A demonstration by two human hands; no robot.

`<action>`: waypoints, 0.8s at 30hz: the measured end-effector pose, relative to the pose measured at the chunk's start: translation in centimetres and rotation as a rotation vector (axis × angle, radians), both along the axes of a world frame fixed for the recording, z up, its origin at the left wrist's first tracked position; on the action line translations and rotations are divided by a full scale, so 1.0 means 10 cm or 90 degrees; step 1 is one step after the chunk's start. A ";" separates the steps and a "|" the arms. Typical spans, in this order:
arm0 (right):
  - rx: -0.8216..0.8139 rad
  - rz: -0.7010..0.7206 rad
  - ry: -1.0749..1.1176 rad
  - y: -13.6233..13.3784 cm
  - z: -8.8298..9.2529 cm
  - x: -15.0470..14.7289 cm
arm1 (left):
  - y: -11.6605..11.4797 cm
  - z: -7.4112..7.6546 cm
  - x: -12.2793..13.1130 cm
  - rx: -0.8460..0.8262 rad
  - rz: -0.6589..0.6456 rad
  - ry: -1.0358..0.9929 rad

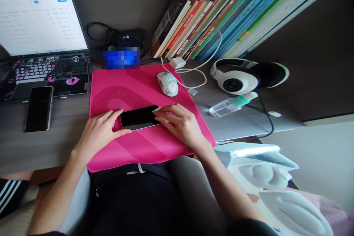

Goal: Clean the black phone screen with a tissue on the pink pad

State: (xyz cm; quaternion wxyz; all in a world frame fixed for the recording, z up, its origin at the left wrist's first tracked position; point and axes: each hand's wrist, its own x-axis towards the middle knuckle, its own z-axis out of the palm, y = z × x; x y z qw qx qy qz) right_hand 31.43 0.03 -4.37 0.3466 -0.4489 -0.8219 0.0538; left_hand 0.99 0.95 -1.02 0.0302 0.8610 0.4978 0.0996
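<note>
A dark phone (139, 117) lies screen up on a pink mat (143, 88) on the grey desk. My left hand (101, 131) grips the phone's left end, thumb along its near edge and fingers curled over the corner. My right hand (179, 121) rests on the phone's right end, fingers extended and pressed flat on the screen edge. A clear film or case outline (110, 101) lies on the mat just behind the phone.
An open laptop (47, 44) stands far left with a second phone (38, 108) before it. A patterned mouse (167, 83), white charger and cable (177, 62), white headphones (243, 75), a small spray bottle (229, 105) and leaning books (221, 11) fill the back and right.
</note>
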 end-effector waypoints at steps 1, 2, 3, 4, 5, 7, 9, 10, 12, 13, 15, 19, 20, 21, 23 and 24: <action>0.005 -0.006 -0.021 -0.01 0.00 -0.01 | 0.00 -0.01 0.00 -0.001 -0.011 0.001; 0.009 -0.012 -0.044 -0.03 0.01 -0.02 | 0.01 -0.02 -0.01 -0.001 -0.021 -0.001; 0.012 -0.016 -0.065 -0.05 0.01 -0.04 | 0.01 -0.02 -0.01 -0.001 -0.027 -0.005; 0.011 -0.018 -0.082 -0.09 0.00 -0.05 | 0.01 -0.03 -0.02 -0.002 -0.030 -0.011; 0.006 -0.017 -0.094 -0.13 0.00 -0.06 | 0.01 -0.04 -0.02 -0.003 -0.031 -0.018; -0.014 -0.010 -0.101 -0.23 -0.02 -0.07 | 0.01 -0.04 -0.01 -0.005 -0.028 -0.028; -0.038 0.003 -0.099 -0.35 -0.04 -0.08 | 0.00 -0.04 0.00 -0.006 -0.024 -0.030; -0.047 0.009 -0.100 -0.41 -0.05 -0.07 | 0.00 -0.04 0.00 -0.007 -0.023 -0.028; -0.053 0.014 -0.107 -0.51 -0.06 -0.07 | 0.00 -0.05 0.01 -0.010 -0.020 -0.025; -0.051 0.012 -0.112 -0.55 -0.06 -0.07 | 0.00 -0.05 0.01 -0.012 -0.019 -0.026; -0.046 0.003 -0.120 -0.59 -0.07 -0.09 | 0.01 -0.06 0.01 -0.015 -0.023 -0.030; -0.049 -0.017 -0.124 -0.50 -0.09 -0.17 | 0.02 -0.07 0.00 -0.025 -0.036 -0.044; -0.053 -0.021 -0.122 -0.45 -0.09 -0.20 | 0.02 -0.06 0.00 -0.029 -0.038 -0.047; -0.058 -0.022 -0.119 -0.39 -0.09 -0.22 | 0.03 -0.06 0.00 -0.033 -0.038 -0.050; -0.075 -0.019 -0.108 -0.27 -0.09 -0.25 | 0.02 -0.04 0.01 -0.036 -0.037 -0.054; -0.085 -0.016 -0.103 -0.22 -0.09 -0.26 | 0.02 -0.04 0.01 -0.036 -0.034 -0.053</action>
